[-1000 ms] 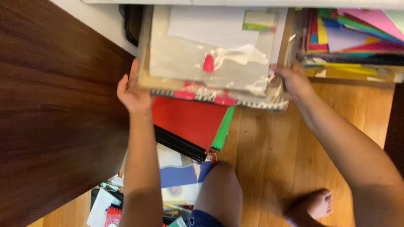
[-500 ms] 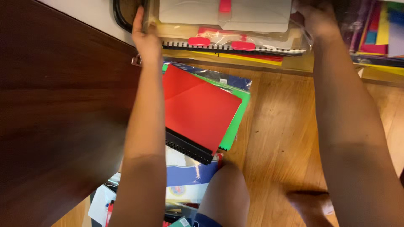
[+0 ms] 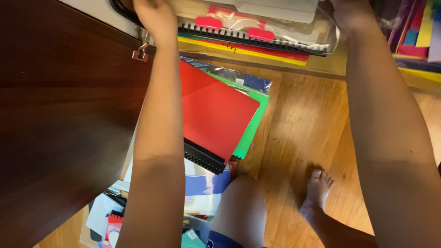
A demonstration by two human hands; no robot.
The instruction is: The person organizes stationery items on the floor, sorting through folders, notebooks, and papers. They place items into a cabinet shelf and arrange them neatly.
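Up at the top of the frame, both hands hold a clear plastic pouch (image 3: pixel 280 27) by its ends: the left hand (image 3: pixel 154 16) has its grip clamped on the pouch's left end at upper left, and the right hand (image 3: pixel 351 16) has its grip closed on the right end at upper right. Through the plastic show pink tabs (image 3: pixel 229 25), white paper and a black spiral binding along the lower edge. Just beneath the pouch lie yellow and red sheets (image 3: pixel 243 49). Further right, at the top right corner, sits a stack of coloured paper (image 3: pixel 420 32). Below, mid-frame, a red folder (image 3: pixel 213 112) with a black comb spine lies tilted on a green sheet (image 3: pixel 250 133), over more papers on the wooden floor (image 3: pixel 294 128). A dark wooden panel (image 3: pixel 59 124) fills the left side, with a small metal latch (image 3: pixel 140 53) near the left wrist. A bare foot (image 3: pixel 317 190) and a knee (image 3: pixel 241 202) rest at the bottom.
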